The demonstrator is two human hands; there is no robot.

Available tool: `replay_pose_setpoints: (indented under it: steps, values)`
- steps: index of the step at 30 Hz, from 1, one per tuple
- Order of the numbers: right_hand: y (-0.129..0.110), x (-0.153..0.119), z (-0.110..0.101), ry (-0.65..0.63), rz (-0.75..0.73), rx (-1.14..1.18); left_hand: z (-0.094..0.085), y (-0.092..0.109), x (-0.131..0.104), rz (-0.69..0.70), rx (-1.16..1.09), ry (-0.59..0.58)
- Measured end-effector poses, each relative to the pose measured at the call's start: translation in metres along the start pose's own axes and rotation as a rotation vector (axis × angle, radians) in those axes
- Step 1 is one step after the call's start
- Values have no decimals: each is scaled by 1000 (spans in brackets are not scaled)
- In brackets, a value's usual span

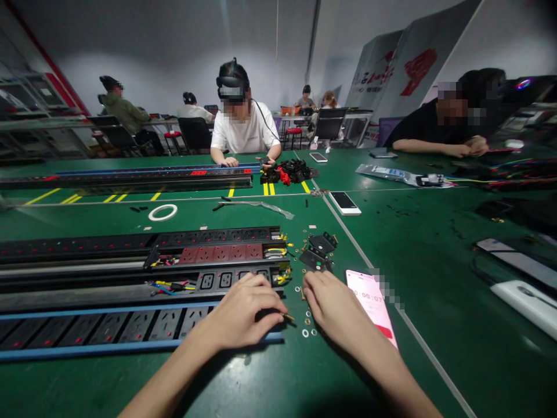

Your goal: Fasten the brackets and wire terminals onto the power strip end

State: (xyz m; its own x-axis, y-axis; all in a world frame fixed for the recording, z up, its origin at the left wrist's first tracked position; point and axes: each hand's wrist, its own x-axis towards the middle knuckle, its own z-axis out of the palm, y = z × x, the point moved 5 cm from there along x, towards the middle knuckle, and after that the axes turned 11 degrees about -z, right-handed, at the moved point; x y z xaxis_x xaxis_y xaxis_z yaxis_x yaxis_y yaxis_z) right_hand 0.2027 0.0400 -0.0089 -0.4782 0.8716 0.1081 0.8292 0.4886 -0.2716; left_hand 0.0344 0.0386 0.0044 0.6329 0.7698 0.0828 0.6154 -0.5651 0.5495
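Observation:
Between thumb and forefinger, my left hand [248, 307] pinches a brass bolt [289, 317] that points right. Below it lies the blue-edged power strip [108, 331] with black sockets. My right hand [326, 302] is closed, its fingertips curled down to the table among loose small parts; whatever they hold is hidden. Beside those fingers are a brass screw [303, 294] and several washers [305, 333]. Just beyond are black metal brackets [315, 258]. More socket strips [221, 253] lie to the left, with yellow-green wires [282, 276] at their open ends.
A phone [369, 307] showing a timer lies by my right forearm. Farther off are a white tape roll [162, 212], a white device [345, 203] and a pile of black parts [296, 172]. A co-worker [243, 125] sits opposite; another person [439, 125] leans at the right.

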Motion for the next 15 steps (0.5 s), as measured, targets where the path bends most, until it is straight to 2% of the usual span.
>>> replay_pose_setpoints:
  steps: [3, 6, 10, 12, 15]
  values:
    - [-12, -24, 11, 132, 60, 332, 0, 0, 0, 2, 2, -1]
    - [-20, -43, 35, 257, 137, 498, 0, 0, 0, 7, 3, 2]
    - [-19, -54, 64, 446, 295, 715, -1, 1, 0, 3, 2, 11]
    - [-19, -55, 71, 493, 331, 809, -1, 2, 0, 3, -2, 14]
    - [-20, -53, 71, 495, 336, 918, -2, 2, -1, 11, -10, 15]
